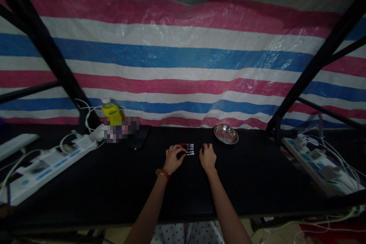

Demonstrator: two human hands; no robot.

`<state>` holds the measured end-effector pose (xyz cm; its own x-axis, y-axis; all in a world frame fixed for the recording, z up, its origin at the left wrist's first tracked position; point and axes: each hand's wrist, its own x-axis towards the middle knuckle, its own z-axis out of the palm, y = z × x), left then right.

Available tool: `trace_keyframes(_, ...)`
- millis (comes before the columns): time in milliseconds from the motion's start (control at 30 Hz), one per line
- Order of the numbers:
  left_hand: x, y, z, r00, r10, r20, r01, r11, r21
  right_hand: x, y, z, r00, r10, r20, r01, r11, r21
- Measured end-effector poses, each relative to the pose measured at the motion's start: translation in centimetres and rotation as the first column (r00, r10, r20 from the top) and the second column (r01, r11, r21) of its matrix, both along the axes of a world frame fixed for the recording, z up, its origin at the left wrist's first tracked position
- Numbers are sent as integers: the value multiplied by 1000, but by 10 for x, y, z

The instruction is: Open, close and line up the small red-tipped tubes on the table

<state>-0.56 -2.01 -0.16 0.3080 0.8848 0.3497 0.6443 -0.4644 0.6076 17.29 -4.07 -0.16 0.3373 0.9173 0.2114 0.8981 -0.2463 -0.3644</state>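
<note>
A short row of small slim sticks with silver ends (191,148) lies on the black tabletop between my hands. At least one has a red body; their exact kind is too small to tell. My left hand (173,159), with an orange-brown bracelet at its wrist, is closed at the left of the row. Its thumb and index finger pinch the nearest stick. Just right of the row, my right hand (208,157) rests on the table with its fingers curled down. Whatever it may hold is hidden under the fingers.
A round shiny metal dish (226,134) sits beyond my right hand. A dark phone (140,139) and a yellow bottle (112,112) are at the back left. Power strips with cables (54,164) run along the left; another strip (317,164) is right. Black frame posts flank a striped sheet (177,59).
</note>
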Motion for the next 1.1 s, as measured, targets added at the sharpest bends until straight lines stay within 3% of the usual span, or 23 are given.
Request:
trace_keyframes(433,-2,3,2,995,47,86,-42,998,-51,4,-1,-3,996,0,-94,4,999,42)
trace_keyframes(567,-4,9,-3,979,98,176,-100,995,0,6,-3,-4,985,-3,-174,24,993,118)
trace_keyframes(700,-7,15,-10,945,152,291,-159,987,-1,6,-6,-4,964,51,-261,26,959,284)
trace_keyframes(833,-8,18,-14,926,192,324,-190,981,-39,4,-10,-1,942,232,-241,-118,905,409)
trace_keyframes(1100,-8,17,-12,956,167,240,-163,986,-38,-1,-9,3,890,426,-163,-365,879,306)
